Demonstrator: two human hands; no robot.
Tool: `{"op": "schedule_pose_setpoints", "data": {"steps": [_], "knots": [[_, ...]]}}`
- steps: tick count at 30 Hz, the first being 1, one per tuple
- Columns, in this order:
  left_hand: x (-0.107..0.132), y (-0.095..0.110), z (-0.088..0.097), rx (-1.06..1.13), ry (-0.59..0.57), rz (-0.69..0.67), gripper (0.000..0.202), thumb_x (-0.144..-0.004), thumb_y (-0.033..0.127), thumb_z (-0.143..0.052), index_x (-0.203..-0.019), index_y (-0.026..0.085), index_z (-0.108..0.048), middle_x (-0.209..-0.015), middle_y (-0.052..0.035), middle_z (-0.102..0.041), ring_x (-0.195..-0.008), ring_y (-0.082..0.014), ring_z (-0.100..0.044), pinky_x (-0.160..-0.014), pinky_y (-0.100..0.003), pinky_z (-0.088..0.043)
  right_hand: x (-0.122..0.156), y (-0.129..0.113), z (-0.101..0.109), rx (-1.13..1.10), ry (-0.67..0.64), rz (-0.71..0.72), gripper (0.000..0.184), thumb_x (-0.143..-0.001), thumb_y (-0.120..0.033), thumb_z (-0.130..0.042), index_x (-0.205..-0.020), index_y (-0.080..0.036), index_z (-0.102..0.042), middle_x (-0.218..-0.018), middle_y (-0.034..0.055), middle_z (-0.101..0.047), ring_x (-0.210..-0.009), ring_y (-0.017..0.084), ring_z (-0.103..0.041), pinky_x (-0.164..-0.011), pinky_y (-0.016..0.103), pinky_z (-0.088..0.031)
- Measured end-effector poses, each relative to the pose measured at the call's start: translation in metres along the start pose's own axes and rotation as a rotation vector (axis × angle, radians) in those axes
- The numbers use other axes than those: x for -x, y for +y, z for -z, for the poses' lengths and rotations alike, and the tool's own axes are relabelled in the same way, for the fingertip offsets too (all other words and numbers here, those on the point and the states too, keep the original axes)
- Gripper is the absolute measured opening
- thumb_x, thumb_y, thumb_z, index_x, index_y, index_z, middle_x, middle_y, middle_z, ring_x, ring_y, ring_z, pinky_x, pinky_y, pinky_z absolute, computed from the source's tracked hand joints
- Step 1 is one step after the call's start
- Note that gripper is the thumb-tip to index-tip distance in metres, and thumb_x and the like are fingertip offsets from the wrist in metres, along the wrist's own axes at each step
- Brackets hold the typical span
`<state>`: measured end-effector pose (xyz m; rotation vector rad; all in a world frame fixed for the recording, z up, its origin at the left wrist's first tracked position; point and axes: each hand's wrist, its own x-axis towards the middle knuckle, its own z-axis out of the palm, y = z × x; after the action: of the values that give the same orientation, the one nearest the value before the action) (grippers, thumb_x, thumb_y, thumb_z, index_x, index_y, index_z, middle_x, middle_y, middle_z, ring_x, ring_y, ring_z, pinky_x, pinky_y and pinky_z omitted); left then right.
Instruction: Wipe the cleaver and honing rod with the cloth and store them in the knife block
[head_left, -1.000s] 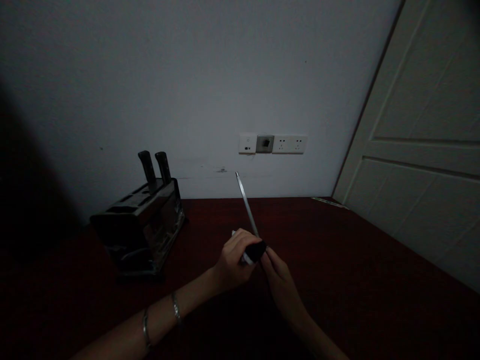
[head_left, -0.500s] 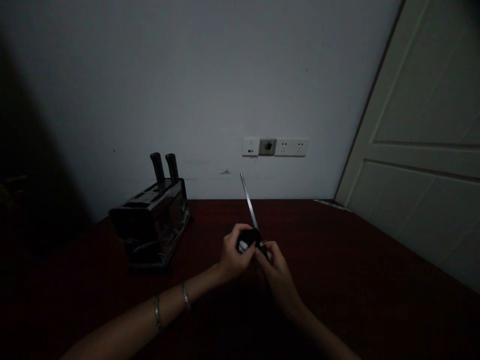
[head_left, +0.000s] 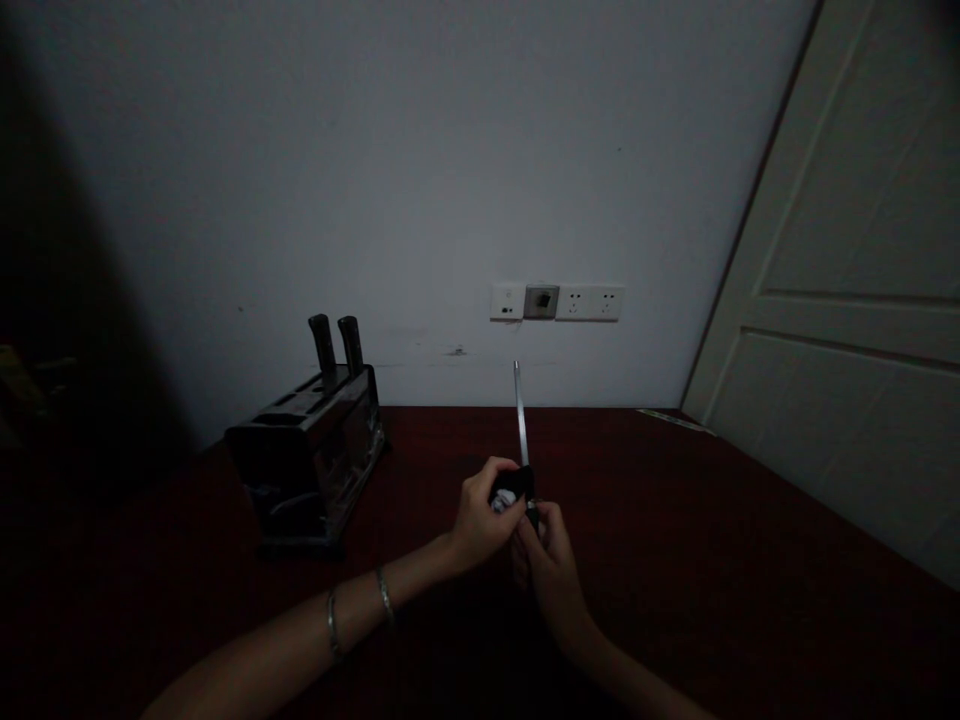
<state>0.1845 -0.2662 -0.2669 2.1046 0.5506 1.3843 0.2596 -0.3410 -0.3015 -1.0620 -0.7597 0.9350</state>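
I see the left hand (head_left: 480,520) curled around the black handle of a slim steel sharpening rod (head_left: 520,420), near upright at centre frame above the dark red table (head_left: 712,520). The right hand (head_left: 551,565) pinches the handle's lower end. Two knives sit in the metal knife block (head_left: 311,460), left of centre.

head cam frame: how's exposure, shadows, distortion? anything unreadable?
Head view: badly underexposed. The left edge drops to near black beside the knife block. The wall is brightest, with no glare. The left hand, right hand and metal rod read clearly, but the rod's dark handle merges into the dim table. Wide-angle distortion tilts the door.
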Motion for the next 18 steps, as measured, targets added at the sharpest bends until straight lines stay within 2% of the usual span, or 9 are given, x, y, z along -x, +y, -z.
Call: {"op": "schedule_pose_setpoints", "data": {"steps": [4,9,13,18], "knots": [[0.002,-0.001,0.003,0.007,-0.043,-0.018,0.018,-0.072,0.016,-0.054,-0.09,0.017,-0.052,-0.077,-0.0006,-0.059,-0.067,-0.0127,-0.056,-0.063,-0.023,-0.044,0.001,0.0,0.001,-0.021,0.007,-0.038,0.037,-0.072,-0.051,-0.06,-0.086,-0.023,-0.04,-0.053,-0.0109,-0.041,-0.038,0.004,-0.037,-0.035,0.014,-0.027],[0.0,0.002,0.012,0.058,-0.083,0.028,0.012,-0.079,0.023,-0.051,-0.088,0.017,-0.052,-0.074,-0.0006,-0.059,-0.064,-0.0127,-0.055,-0.059,-0.022,-0.043,0.0,-0.014,0.002,0.052,-0.022,-0.059,0.037,-0.071,-0.05,-0.061,-0.084,-0.02,-0.044,-0.047,-0.0104,-0.042,-0.034,0.005,-0.036,-0.032,0.015,-0.027],[-0.004,0.009,0.016,0.08,-0.084,0.045,0.013,-0.08,0.026,-0.052,-0.089,0.017,-0.052,-0.073,-0.0005,-0.059,-0.064,-0.0126,-0.056,-0.058,-0.022,-0.043,-0.006,-0.024,0.007,0.124,-0.069,0.0,0.035,-0.072,-0.049,-0.061,-0.08,-0.019,-0.045,-0.046,-0.0094,-0.044,-0.033,0.005,-0.036,-0.03,0.016,-0.027],[-0.009,0.012,0.015,0.064,-0.081,0.062,0.012,-0.079,0.023,-0.054,-0.089,0.017,-0.051,-0.073,-0.0002,-0.06,-0.064,-0.0124,-0.056,-0.059,-0.022,-0.042,-0.013,-0.027,0.011,0.144,-0.044,0.029,0.033,-0.073,-0.045,-0.061,-0.082,-0.02,-0.043,-0.046,-0.0099,-0.046,-0.033,0.005,-0.037,-0.03,0.015,-0.028]]}}
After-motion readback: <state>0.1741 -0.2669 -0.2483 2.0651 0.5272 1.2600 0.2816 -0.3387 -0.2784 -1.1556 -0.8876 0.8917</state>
